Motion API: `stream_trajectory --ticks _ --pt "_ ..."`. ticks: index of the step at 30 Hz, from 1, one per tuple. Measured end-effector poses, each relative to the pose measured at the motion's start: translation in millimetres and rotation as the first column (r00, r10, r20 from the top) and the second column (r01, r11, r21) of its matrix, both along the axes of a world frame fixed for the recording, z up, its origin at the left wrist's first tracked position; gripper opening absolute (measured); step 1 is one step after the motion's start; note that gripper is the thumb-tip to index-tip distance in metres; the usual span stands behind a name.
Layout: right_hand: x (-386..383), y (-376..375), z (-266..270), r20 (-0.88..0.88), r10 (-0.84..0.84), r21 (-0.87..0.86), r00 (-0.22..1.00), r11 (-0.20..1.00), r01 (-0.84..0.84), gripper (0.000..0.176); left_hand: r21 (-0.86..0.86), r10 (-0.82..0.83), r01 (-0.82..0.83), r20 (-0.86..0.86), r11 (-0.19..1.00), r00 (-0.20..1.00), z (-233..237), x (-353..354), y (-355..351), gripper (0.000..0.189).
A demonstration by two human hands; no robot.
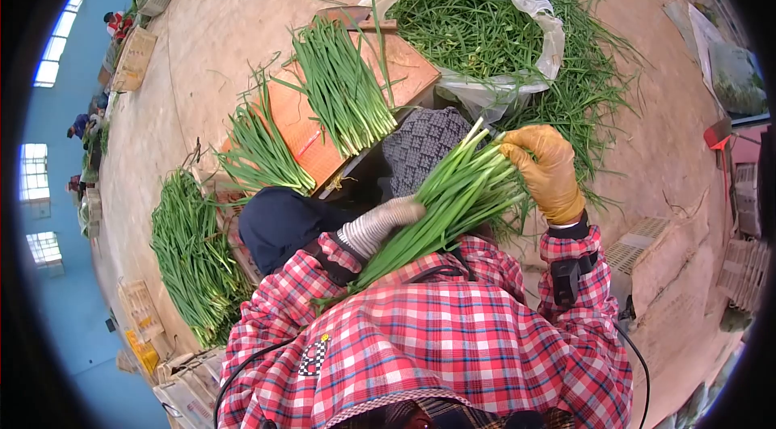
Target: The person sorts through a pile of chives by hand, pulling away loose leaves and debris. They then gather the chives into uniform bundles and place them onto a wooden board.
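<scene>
A bundle of green stalks [453, 203] lies slanted across my lap, pale ends up at the right. My left hand [380, 225], in a striped glove and blurred, presses against the bundle's left side; its fingers are smeared by motion. At the pale ends, my right hand [546, 166] in a yellow glove has its thumb and fingers pinched on a few stalks. Two sorted piles, one larger [343, 90] and one smaller [267, 146], rest on the orange board [307, 138] in front of me.
A white plastic bag [550, 49] full of loose greens [477, 25] stands ahead, with more greens spread around it. Another pile of stalks [194, 255] is at the left. A blade [347, 15] lies at the board's far end. Crates [638, 243] stand at the right.
</scene>
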State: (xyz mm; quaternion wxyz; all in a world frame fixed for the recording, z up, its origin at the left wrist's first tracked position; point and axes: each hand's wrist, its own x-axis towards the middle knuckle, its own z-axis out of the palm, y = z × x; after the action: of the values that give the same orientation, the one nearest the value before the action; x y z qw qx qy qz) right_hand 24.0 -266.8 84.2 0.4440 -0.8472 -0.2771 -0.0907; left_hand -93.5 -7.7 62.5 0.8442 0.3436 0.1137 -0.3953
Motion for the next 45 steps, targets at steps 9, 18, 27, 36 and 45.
stream_trajectory --ticks 9,18,27,36,45 --pt "12.3 -14.8 38.7 -0.134 -0.098 0.099 0.986 0.989 0.111 0.006 0.100 -0.032 0.025 0.065 0.995 0.997 -2.7 -0.7 -0.9 0.068" --pt "93.4 -171.2 21.9 -0.419 -0.212 0.649 0.883 0.610 0.455 0.024 -0.127 0.135 -0.188 -0.341 0.974 0.930 -20.6 -9.6 27.2 0.053" --pt "62.2 -243.9 -110.1 0.082 -0.582 -0.641 0.809 0.591 0.490 0.032 -0.304 0.245 -0.330 -0.285 0.894 0.927 -37.0 -11.6 44.9 0.066" --pt "-26.7 50.6 -64.1 -0.526 0.764 0.844 0.374 0.412 0.344 0.079 0.141 0.111 -0.145 0.222 0.979 0.969 13.1 0.1 40.2 0.074" --pt "4.6 61.0 -70.3 -0.168 0.923 0.866 0.348 -0.031 0.500 0.082 0.855 -0.637 -0.512 0.442 0.087 0.631 -3.1 -0.1 -2.8 0.078"
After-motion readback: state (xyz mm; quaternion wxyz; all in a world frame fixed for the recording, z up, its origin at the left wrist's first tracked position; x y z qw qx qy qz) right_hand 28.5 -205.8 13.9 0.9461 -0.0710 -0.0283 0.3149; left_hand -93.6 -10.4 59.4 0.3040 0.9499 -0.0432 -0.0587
